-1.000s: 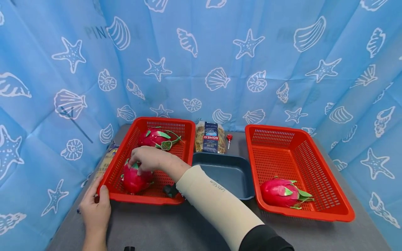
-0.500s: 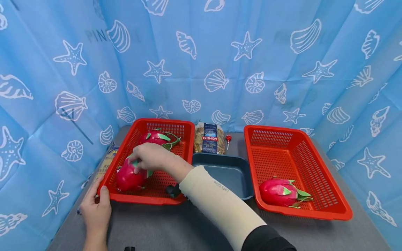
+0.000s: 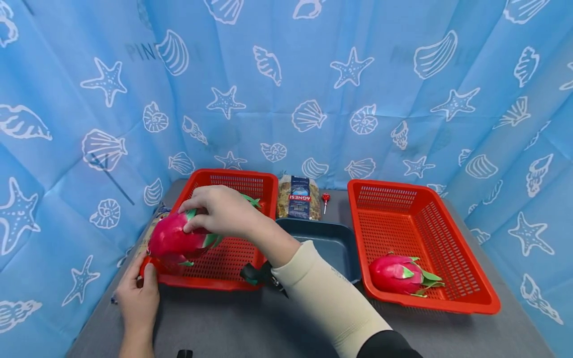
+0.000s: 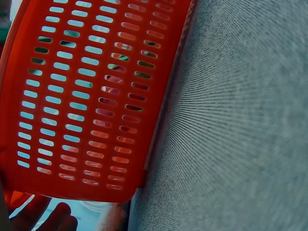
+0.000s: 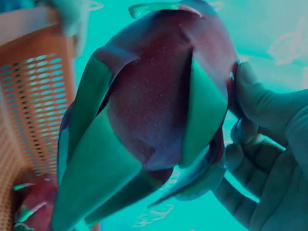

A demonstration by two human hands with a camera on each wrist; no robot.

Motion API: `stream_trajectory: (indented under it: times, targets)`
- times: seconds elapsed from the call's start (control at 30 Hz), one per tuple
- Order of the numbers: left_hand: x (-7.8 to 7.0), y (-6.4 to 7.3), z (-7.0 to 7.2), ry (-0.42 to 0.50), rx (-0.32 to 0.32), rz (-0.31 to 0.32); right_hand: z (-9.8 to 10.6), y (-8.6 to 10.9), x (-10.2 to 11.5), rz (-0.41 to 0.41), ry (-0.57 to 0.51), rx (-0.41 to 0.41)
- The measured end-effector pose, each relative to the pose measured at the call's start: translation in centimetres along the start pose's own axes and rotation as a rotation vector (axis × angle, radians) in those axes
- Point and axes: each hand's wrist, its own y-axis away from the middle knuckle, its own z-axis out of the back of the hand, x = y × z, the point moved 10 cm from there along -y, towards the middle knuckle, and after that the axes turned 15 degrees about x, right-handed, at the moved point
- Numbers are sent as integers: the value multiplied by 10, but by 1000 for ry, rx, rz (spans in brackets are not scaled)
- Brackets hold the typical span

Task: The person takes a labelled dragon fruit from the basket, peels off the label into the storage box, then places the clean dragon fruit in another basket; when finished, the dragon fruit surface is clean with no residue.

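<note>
The right hand [image 3: 224, 211] grips a pink dragon fruit [image 3: 172, 239], its thumb pressed against the skin and its other fingers curled, as the right wrist view shows. That fruit is held up over the near left part of the left red basket [image 3: 210, 284], lying across the basket's left rim in the head view, with its green leaf tips pointing toward the right. The left hand [image 3: 139, 301] holds the near left corner of this basket, thumb at the rim and fingers along the outside; the fruit is just above it, and whether the 2 touch I cannot tell. A 2nd dragon fruit [image 5: 36, 207] sits in the same basket, mostly hidden behind the right hand in the head view. A 3rd dragon fruit [image 3: 397, 274] lies on its side in the near left corner of the right red basket [image 3: 389, 228], leaves toward the right. Between the 2 baskets stands a dark rectangular pan [image 3: 320, 246], with an AGNESI pasta bag [image 3: 299, 197] behind it and a red lollipop [image 3: 326, 198] beside the bag. Everything rests on a grey cloth-like surface [image 3: 237, 323] before a blue curtain [image 3: 286, 74] printed with white shells and starfish.
</note>
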Motion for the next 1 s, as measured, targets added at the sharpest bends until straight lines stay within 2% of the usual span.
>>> stream_trajectory:
  times: [0.1,0.3,0.57,0.8,1.0]
  targets:
    - [0,0,-1,18,-2,-5,14,18,5,-5,-23,-67]
    - [-1,1,-1,61,-4,-39,36,61,11,-14,-151,-186]
    - [-1,1,-1,77,-2,-44,58,129,16,-14,-266,-396]
    - [-4,2,-1,83,-4,-49,56,192,7,-109,-314,-541]
    - [-1,2,0,93,-6,-32,42,231,-6,-213,-340,-589]
